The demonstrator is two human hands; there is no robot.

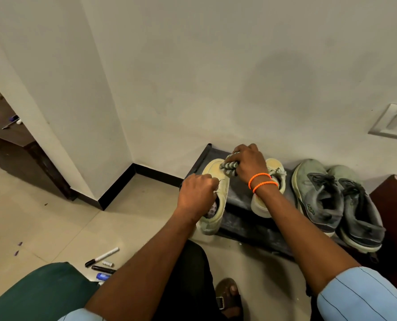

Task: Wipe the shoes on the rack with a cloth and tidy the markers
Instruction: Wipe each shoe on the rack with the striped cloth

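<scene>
- On the floor [53, 218] nearest the person lie four markers: a white one with a black cap [102, 256] pointing up-right, a short white one [107, 263], a black one [103, 269] and a blue one [103, 276], all close together beside a green seat [35, 290].
- One sandalled foot [228, 295] shows at the bottom edge.
- Four shoes stand on the black rack [241, 205]: two cream, two grey, all with toes toward the wall.
- The left hand [197, 193] is curled round the left cream shoe [214, 181] at the rack's left edge; this shoe's heel overhangs the rack's front edge.
- The right hand [248, 162], with two orange bands [261, 181] on the wrist, grips a bunched striped cloth [227, 166] against that shoe's toe.
- The other cream shoe [268, 195] sits mid-rack, partly under the right wrist.
- The grey pair [336, 202] stands side by side at the rack's right end.
- A wall socket [393, 122] is above right.
</scene>
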